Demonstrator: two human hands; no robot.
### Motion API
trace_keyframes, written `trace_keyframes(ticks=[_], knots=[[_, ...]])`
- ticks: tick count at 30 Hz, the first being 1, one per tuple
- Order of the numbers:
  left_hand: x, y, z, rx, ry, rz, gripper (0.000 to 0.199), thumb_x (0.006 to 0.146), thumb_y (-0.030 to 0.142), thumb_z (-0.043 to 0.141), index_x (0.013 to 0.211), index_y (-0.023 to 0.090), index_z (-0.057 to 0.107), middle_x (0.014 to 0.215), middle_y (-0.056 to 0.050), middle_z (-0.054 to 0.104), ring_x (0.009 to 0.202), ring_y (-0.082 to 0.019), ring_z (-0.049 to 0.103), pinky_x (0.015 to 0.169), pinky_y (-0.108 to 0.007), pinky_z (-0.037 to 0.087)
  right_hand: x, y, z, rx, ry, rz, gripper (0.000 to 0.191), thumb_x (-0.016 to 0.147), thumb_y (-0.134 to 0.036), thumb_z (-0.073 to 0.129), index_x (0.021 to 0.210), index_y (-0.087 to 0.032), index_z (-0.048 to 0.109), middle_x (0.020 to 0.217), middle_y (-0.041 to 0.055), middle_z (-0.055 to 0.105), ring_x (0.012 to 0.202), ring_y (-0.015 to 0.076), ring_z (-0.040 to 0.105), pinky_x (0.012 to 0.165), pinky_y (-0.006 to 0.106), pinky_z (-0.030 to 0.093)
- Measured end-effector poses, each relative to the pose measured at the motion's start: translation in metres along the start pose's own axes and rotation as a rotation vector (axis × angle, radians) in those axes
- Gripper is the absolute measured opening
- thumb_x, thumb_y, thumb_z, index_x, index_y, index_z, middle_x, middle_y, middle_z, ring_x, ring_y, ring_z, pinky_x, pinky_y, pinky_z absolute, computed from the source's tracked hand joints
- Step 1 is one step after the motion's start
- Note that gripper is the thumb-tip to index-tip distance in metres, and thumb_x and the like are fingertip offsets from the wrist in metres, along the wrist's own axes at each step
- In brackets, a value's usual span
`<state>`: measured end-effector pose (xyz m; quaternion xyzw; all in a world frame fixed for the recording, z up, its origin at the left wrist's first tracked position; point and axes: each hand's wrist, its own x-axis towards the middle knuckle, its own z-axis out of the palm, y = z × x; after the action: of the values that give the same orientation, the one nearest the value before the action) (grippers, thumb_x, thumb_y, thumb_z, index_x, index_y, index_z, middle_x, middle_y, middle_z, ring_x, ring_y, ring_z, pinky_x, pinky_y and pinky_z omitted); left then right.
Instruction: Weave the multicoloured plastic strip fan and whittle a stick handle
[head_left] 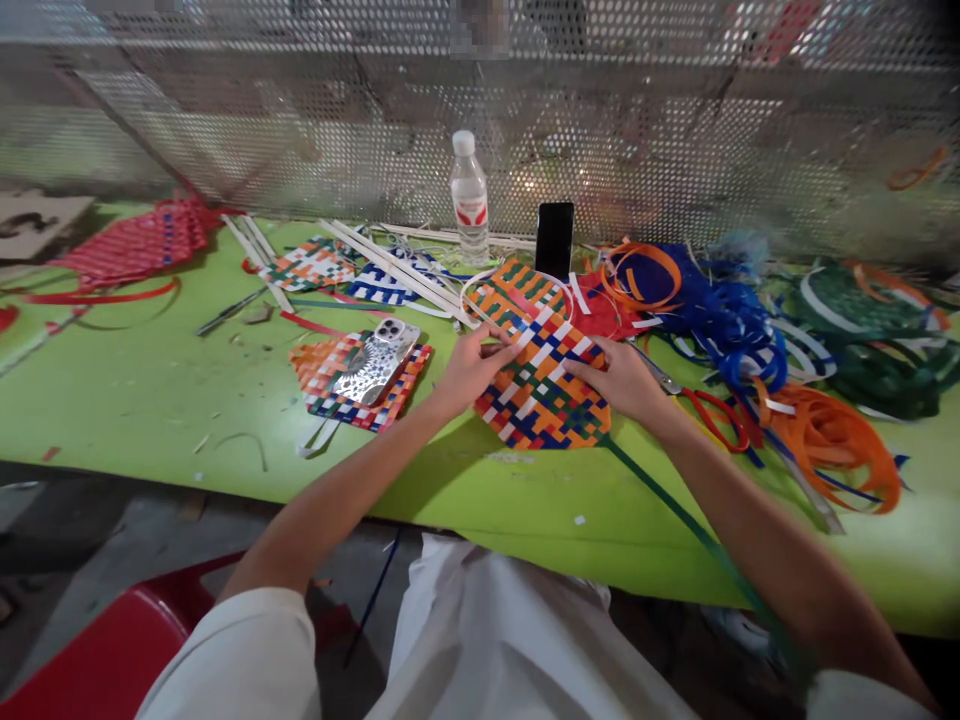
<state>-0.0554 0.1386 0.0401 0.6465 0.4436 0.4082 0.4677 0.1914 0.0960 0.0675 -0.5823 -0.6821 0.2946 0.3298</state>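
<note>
Head view: a checked panel of orange, blue, white and green flat strips, glossy as plastic, is held tilted over the lime-green table, just in front of the white-sleeved torso. At its upper left edge the weave is pinched by the left hand, thumb and forefinger nearly together; whether a single strip end is caught between the tips cannot be told. Across on the right, the edge is gripped by the right hand, thumb laid over the face, fingers mostly hidden beyond the rim.

So the step in hand, it would be judged, is the adjusting of strips within the weave. What seems called for next is a steady right-hand hold while a strip is worked by the left fingertips.

And what textures! Tight little squares are stacked in diagonal rows, the lower edge is rounded, and from it a long dark-green ribbon-like strip is trailed beneath the right forearm. Off to the right, springy orange coils are heaped beside red-handled scissors; at left, a silver patterned phone is rested on a smaller woven piece.
</note>
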Motion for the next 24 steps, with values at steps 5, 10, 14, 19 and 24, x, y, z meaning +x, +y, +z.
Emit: trace_keyframes(ticks=[5,10,14,19,24], knots=[[-0.013,-0.004,0.007,-0.02,-0.057,-0.034,0.03,0.096,0.05,0.067,0.109,0.024,0.058,0.081,-0.004,0.075,0.075,-0.02,0.073,0.058,-0.03,0.056,-0.01,0.016,0.015,0.148,0.051,0.014,0.034,0.089,-0.05,0.072,0.107,-0.021,0.074,0.109,0.0076,0.079,0.099,0.0304,0.074,0.091,0.048,0.06],[-0.018,0.0,0.01,-0.013,-0.07,0.004,0.033,0.097,0.049,0.067,0.117,0.023,0.064,0.094,-0.006,0.081,0.086,-0.022,0.078,0.066,-0.031,0.062,-0.022,0.03,0.02,0.266,0.077,0.059,0.031,0.087,-0.05,0.076,0.104,-0.023,0.074,0.103,0.005,0.078,0.091,0.0267,0.074,0.084,0.045,0.062],[-0.021,-0.002,0.011,0.042,-0.062,0.04,0.03,0.095,0.048,0.07,0.109,0.021,0.068,0.093,-0.006,0.082,0.088,-0.023,0.079,0.074,-0.034,0.066,-0.023,0.036,0.023,0.354,0.051,0.136,0.034,0.082,-0.052,0.08,0.1,-0.024,0.074,0.099,0.0045,0.078,0.09,0.0271,0.074,0.084,0.046,0.064],[-0.021,-0.015,0.011,0.209,-0.019,0.201,0.028,0.097,0.043,0.07,0.114,0.02,0.071,0.107,-0.008,0.081,0.099,-0.022,0.079,0.086,-0.035,0.068,-0.018,0.039,0.025,0.57,0.056,0.287,0.039,0.073,-0.052,0.088,0.099,-0.025,0.074,0.098,0.0039,0.079,0.09,0.0293,0.076,0.085,0.05,0.066],[-0.023,-0.021,0.01,0.295,-0.01,0.342,0.028,0.099,0.039,0.067,0.12,0.021,0.07,0.108,-0.007,0.081,0.099,-0.02,0.079,0.092,-0.034,0.067,-0.019,0.043,0.025,0.697,0.014,0.313,0.039,0.074,-0.05,0.088,0.102,-0.027,0.073,0.105,0.0042,0.08,0.094,0.0303,0.077,0.089,0.053,0.066]])
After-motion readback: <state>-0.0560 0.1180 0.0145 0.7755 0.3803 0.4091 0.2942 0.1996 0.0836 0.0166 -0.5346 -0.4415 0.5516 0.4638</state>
